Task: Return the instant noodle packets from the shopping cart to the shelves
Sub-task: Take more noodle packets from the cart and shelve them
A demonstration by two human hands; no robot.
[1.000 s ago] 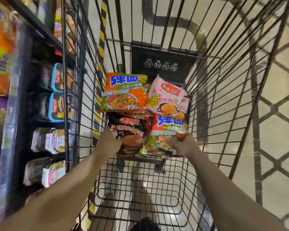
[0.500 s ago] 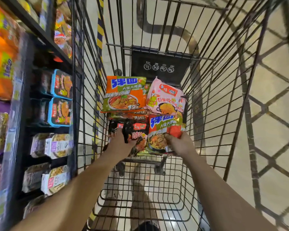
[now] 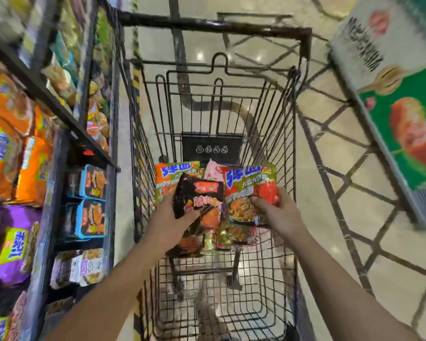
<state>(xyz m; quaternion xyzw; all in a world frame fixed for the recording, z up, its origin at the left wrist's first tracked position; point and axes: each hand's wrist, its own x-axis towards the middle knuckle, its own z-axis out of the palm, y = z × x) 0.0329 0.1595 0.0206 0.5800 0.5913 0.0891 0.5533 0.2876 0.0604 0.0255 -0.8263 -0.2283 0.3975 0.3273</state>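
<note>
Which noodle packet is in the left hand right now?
The black packet, the only dark one, gripped by the left hand. The right hand holds a red-green packet; the orange-green and pink lie behind.

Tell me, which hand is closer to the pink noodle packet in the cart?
Hard to call. The pink noodle packet peeks out behind both held packets. Left hand grips the black packet; right hand grips the red-green packet.

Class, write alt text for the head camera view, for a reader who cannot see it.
Over a black wire shopping cart, the left hand grips a black instant noodle packet and the right hand grips a red and green instant noodle packet. More packets lie beneath, and stocked shelves stand on the left.
</note>
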